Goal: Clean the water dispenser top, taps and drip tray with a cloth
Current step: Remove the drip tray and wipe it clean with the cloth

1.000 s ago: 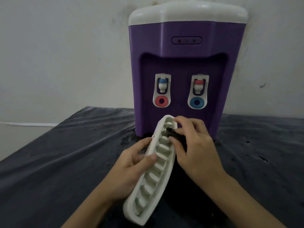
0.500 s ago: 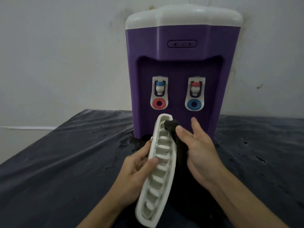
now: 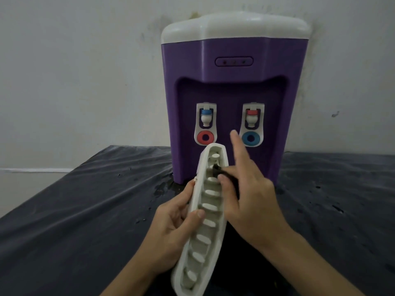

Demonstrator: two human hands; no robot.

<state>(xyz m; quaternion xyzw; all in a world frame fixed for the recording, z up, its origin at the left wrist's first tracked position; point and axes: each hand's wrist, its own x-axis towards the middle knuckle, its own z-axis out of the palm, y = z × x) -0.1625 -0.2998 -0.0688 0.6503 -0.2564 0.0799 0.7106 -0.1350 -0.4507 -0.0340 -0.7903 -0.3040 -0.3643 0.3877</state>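
Dark cloth (image 3: 222, 173), pinched under my right hand (image 3: 250, 195), has slid down into the drip tray (image 3: 205, 221) slots; my left hand (image 3: 173, 229) grips its edge.

I see a counter (image 3: 85, 210) under wrinkled dark sheeting, wet spots (image 3: 159, 189) on it, and a stained pale wall (image 3: 74, 71) behind

Cloth (image 3: 224, 174) mostly hidden under right hand (image 3: 250, 199); raised fingers (image 3: 236, 144) blurred; drip tray (image 3: 203, 221) btm cut off.
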